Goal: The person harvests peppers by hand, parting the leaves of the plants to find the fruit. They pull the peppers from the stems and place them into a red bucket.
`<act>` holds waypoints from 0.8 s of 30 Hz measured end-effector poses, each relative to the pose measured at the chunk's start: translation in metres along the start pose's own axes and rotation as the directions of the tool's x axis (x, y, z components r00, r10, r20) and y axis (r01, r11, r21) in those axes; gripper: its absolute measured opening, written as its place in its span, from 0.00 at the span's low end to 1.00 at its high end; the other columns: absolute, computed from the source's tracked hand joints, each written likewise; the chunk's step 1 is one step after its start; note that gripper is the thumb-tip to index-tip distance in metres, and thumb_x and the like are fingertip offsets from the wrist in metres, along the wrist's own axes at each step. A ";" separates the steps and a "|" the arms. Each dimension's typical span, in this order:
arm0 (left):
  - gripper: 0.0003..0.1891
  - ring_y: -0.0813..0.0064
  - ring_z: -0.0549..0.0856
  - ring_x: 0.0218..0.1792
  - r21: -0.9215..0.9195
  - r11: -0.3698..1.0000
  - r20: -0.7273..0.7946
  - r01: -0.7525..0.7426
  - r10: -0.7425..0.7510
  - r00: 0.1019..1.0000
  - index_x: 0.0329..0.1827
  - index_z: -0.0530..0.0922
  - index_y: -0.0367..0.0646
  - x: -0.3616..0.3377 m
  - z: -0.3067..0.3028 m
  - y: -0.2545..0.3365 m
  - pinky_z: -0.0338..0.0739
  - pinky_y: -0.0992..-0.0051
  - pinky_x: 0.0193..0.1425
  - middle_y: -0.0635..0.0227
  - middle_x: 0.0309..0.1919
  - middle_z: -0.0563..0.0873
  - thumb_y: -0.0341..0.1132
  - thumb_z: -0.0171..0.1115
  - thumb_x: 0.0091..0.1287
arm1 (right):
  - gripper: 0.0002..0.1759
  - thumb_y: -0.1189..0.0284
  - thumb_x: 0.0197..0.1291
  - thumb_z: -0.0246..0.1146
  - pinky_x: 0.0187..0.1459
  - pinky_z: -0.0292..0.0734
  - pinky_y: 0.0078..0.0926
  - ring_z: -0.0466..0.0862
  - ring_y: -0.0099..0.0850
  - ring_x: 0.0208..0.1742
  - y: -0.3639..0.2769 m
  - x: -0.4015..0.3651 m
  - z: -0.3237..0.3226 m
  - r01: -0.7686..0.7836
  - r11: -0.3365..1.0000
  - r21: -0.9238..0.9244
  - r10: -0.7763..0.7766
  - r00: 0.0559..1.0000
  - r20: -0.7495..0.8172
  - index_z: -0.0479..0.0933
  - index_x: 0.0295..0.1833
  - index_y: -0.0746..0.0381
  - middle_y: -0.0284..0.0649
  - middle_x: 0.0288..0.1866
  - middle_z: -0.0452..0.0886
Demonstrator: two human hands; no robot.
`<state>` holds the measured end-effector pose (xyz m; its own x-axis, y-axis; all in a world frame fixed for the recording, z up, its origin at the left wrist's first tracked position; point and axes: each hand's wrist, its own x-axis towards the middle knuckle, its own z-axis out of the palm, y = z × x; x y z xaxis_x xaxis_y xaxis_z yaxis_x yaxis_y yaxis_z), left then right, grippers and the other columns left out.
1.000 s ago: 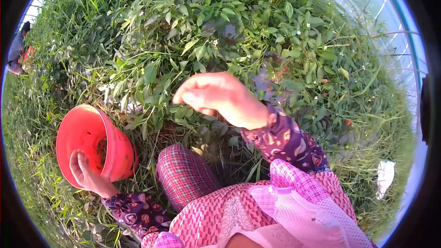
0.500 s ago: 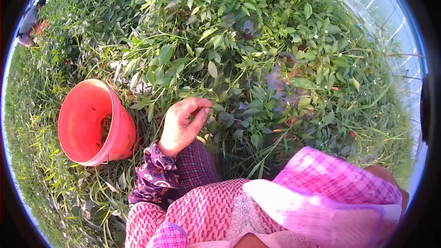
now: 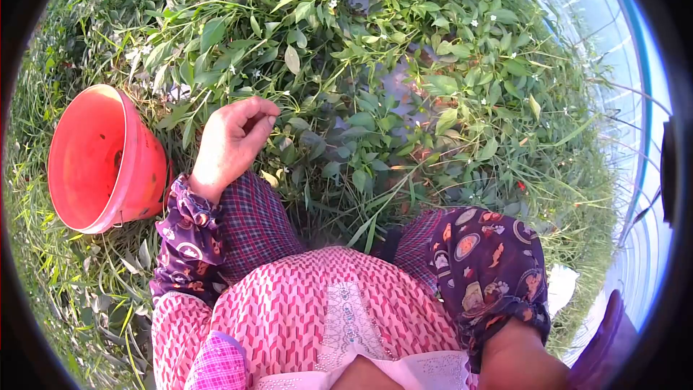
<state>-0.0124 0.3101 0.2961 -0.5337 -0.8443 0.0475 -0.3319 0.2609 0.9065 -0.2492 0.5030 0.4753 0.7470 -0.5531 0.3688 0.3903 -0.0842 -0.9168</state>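
Note:
My left hand (image 3: 234,141) is over the edge of the leafy plants (image 3: 339,112), thumb and forefinger pinched together. Whatever is between those fingertips is too small to make out. Left of it, a red bucket (image 3: 144,166) leans with its mouth toward me; a few small dark bits show inside. On the right, a dark patterned sleeve (image 3: 491,267) bends back toward me, and only the wrist side of my right hand (image 3: 523,357) shows at the bottom edge. Its fingers are hidden. Beside it is a dark purple piece of cloth (image 3: 606,343).
Dense green plants with small white flowers spread ahead, with grass (image 3: 375,209) between my knees. A small red spot (image 3: 521,185) shows among the stems at right. Clear plastic sheeting (image 3: 621,101) on curved poles closes off the right side. Something white (image 3: 561,287) lies beyond my right sleeve.
The view has shifted, so bucket and plants sit further left and higher. The pink checked and white cloth has left my lap, and my right sleeve has come into view. My left hand stays pinched.

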 end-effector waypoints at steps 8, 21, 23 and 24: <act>0.06 0.75 0.81 0.27 0.065 0.992 0.015 -0.108 0.107 0.994 0.41 0.81 0.37 -0.003 -0.003 -0.001 0.75 0.75 0.34 0.63 0.28 0.83 0.25 0.61 0.62 | 0.22 0.74 0.64 0.60 0.26 0.64 0.26 0.75 0.28 0.25 0.002 0.006 -0.007 -0.031 0.999 0.023 0.031 1.000 0.002 0.70 0.60 0.76 0.38 0.30 0.76; 0.07 0.73 0.80 0.24 0.089 0.990 0.028 -0.107 0.105 0.994 0.41 0.82 0.39 0.001 -0.008 -0.001 0.75 0.74 0.32 0.62 0.25 0.81 0.27 0.61 0.61 | 0.24 0.72 0.65 0.60 0.31 0.66 0.27 0.76 0.29 0.30 0.045 0.024 -0.018 -0.116 0.984 0.134 0.105 0.990 0.090 0.69 0.62 0.75 0.40 0.35 0.77; 0.07 0.73 0.81 0.25 0.072 0.993 0.028 -0.092 0.091 0.996 0.41 0.82 0.39 0.000 -0.008 -0.001 0.75 0.73 0.32 0.61 0.25 0.82 0.27 0.61 0.61 | 0.24 0.72 0.65 0.61 0.32 0.67 0.27 0.76 0.29 0.31 0.046 0.024 -0.016 -0.109 0.982 0.153 0.095 0.991 0.097 0.69 0.62 0.75 0.40 0.35 0.77; 0.07 0.72 0.81 0.25 0.055 0.994 0.018 -0.092 0.091 0.996 0.42 0.82 0.38 0.000 -0.007 -0.001 0.75 0.73 0.32 0.60 0.26 0.82 0.27 0.62 0.61 | 0.25 0.71 0.65 0.61 0.33 0.67 0.27 0.77 0.29 0.31 0.047 0.023 -0.016 -0.102 0.981 0.165 0.086 0.991 0.099 0.68 0.62 0.75 0.40 0.36 0.77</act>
<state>-0.0066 0.3062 0.2979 -0.5757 -0.8084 0.1224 -0.3240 0.3630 0.8737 -0.2223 0.4735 0.4384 0.8274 -0.4737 0.3017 0.3957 0.1104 -0.9117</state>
